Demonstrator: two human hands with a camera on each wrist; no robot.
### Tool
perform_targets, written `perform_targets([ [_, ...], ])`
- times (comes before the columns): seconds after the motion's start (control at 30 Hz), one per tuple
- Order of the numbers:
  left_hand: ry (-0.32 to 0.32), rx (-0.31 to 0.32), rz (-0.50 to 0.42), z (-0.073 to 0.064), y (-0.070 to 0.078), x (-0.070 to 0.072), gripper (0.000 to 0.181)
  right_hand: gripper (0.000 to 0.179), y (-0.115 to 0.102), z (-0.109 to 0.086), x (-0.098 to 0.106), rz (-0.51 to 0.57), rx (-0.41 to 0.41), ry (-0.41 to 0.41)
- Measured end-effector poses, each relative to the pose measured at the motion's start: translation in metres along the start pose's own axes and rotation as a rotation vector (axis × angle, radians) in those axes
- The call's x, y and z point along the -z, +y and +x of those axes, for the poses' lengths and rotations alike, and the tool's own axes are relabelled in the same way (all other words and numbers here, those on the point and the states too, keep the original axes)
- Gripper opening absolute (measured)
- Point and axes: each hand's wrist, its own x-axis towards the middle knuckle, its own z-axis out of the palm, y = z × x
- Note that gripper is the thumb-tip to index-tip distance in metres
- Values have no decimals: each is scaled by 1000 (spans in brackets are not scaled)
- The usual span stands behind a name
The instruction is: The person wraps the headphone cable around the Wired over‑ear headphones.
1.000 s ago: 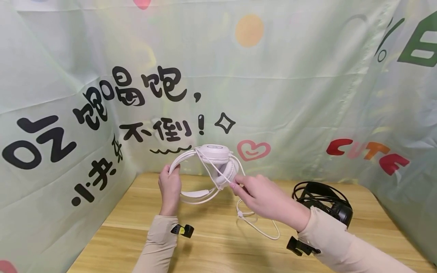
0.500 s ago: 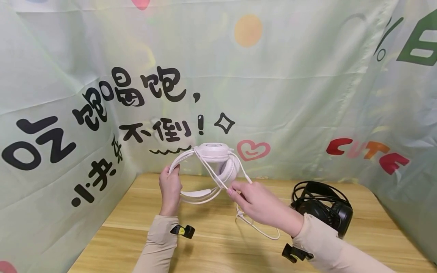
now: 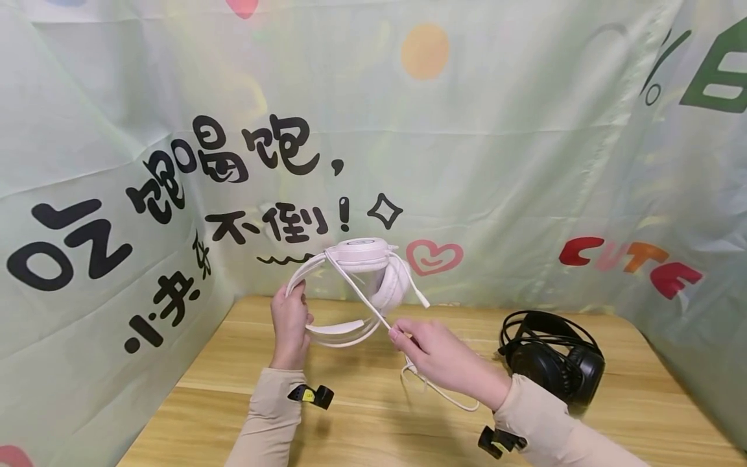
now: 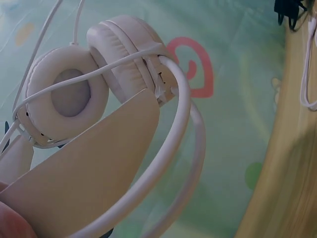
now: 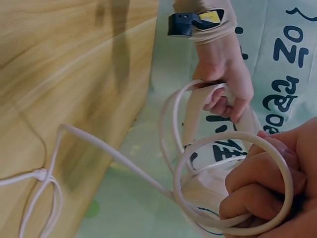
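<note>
My left hand (image 3: 290,324) grips the headband of a white headset (image 3: 362,254), holding it sideways above the table with both ear cups to the right. A thin white stalk (image 3: 417,285) juts from the upper ear cup. Between its curled fingers my right hand (image 3: 440,353) pinches the headset's white cable (image 3: 369,303), which runs taut across the gap to the upper cup. In the right wrist view a loop of that cable (image 5: 237,135) circles the fingers. The inner headband strap (image 4: 99,158) and padded ear cups (image 4: 69,91) fill the left wrist view.
A black headset (image 3: 551,360) with its cable looped over it lies on the wooden table (image 3: 233,395) at the right. A tied part of the white cable (image 3: 452,401) trails on the table below my right hand. A printed cloth (image 3: 508,162) hangs behind and at the sides.
My right hand has drawn down and slightly left with the cable. Fewer cable strands now cross the white headset, and the headset has risen a little. The left hand keeps its grip.
</note>
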Motion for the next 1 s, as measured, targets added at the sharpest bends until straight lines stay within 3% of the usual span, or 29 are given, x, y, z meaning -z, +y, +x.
perform_targets([
  [0.23,-44,7,-54,-3,-2,-4,16,31,12,-4,-8,48,-19,-11],
  [1.0,-66,4,-88,-8,1,-8,21,37,37,-14,-25,114,-46,-27],
])
